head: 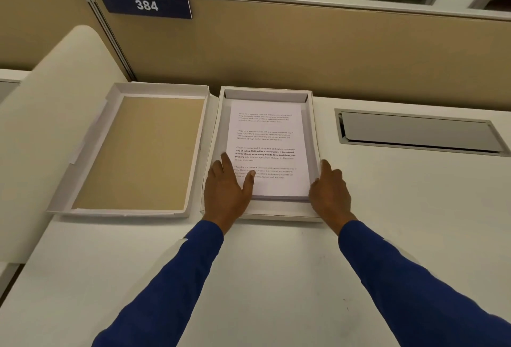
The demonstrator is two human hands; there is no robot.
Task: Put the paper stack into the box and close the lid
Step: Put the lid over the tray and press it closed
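A white paper stack (268, 139) with printed text lies inside the shallow white box (313, 114) on the desk. My left hand (228, 189) rests at the stack's near left corner, thumb on the top sheet and fingers spread along its left edge. My right hand (329, 192) is at the stack's near right corner, against the box's right wall, fingers extended. The lid (138, 150) lies upside down to the left of the box, its tan inner face up. Whether the fingers grip the stack or only touch it is unclear.
A beige partition (304, 48) with a blue "384" sign (145, 4) runs behind the box. A metal cable hatch (417, 132) is set into the white desk (276, 277) to the right. A cream chair back (41, 125) stands at the left.
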